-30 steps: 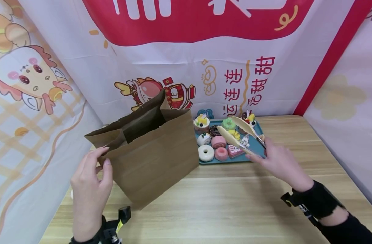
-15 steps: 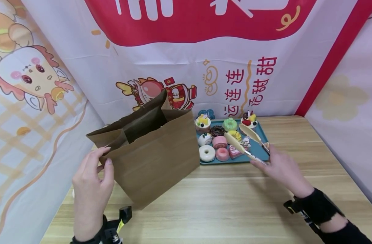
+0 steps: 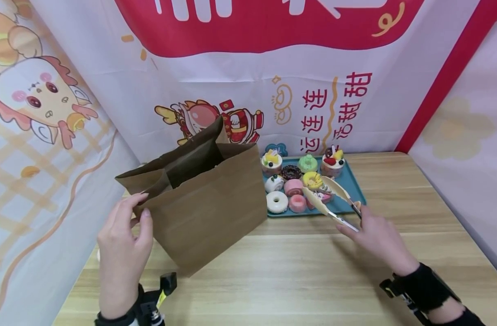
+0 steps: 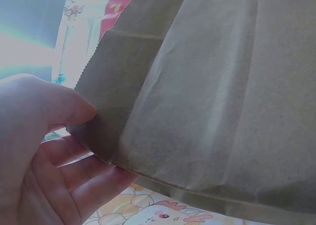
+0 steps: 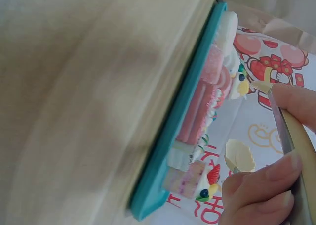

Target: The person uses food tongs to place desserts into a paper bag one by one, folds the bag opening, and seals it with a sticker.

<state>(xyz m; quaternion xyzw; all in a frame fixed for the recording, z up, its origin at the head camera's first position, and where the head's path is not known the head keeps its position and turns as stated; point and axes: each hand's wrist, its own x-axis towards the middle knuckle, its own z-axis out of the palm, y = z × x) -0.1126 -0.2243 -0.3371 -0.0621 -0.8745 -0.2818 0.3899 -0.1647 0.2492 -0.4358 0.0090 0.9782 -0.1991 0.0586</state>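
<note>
My left hand [image 3: 124, 253] pinches the near left corner of a brown paper bag's [image 3: 212, 208] mouth. In the left wrist view, the thumb lies over the bag's [image 4: 197, 96] jagged edge, the fingers beneath it. The bag stands upright, its top gaping. My right hand [image 3: 380, 242] grips a pair of tongs [image 3: 319, 203] with pale scalloped tips, spread apart with nothing between them. The tips hover above the front right of a teal tray [image 3: 350, 181]. On it sit several small cakes and donuts, among them a yellow donut [image 3: 312, 180] and a white donut [image 3: 277, 202]. The tongs partly cover a pink cake slice.
The bag stands close against the tray's left side and hides that end. A printed cloth backdrop [image 3: 216, 72] rises behind the tray. The wooden tabletop [image 3: 273, 271] extends in front, and another printed cloth [image 3: 40, 194] hangs at the left.
My right hand has drawn the spread tongs to the right and toward me, uncovering the yellow donut and the fruit-topped cup cake. My left hand stays on the bag.
</note>
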